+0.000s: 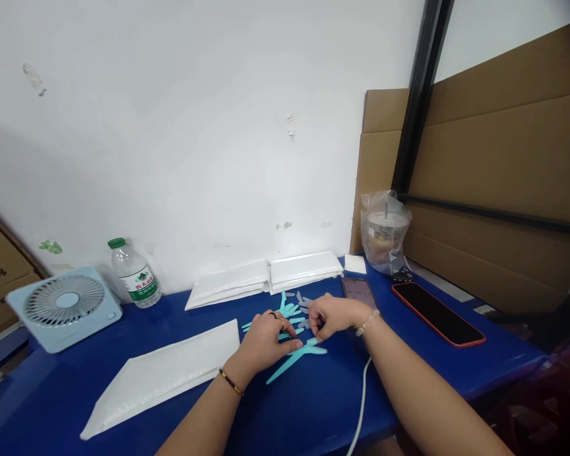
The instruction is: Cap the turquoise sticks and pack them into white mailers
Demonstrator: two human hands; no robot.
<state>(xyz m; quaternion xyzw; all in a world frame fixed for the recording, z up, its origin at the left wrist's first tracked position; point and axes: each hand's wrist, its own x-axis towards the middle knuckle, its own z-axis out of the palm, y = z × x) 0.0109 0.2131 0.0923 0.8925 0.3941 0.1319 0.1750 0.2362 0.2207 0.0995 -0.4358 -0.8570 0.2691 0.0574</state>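
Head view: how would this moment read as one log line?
left hand: resting on teal strips | right hand: fingers at strips' end, grip unclear | surface: blue table | nearby: white mailer, red phone

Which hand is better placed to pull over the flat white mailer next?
Probably the left hand: the white mailer lies just to its left on the blue table. The right hand sits beyond it, over the teal strips, and would have to cross over.

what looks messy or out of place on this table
The teal plastic strips lie scattered and crossed at the left hand and right hand, with small clear pieces strewn behind them. Green smears mark the white wall.
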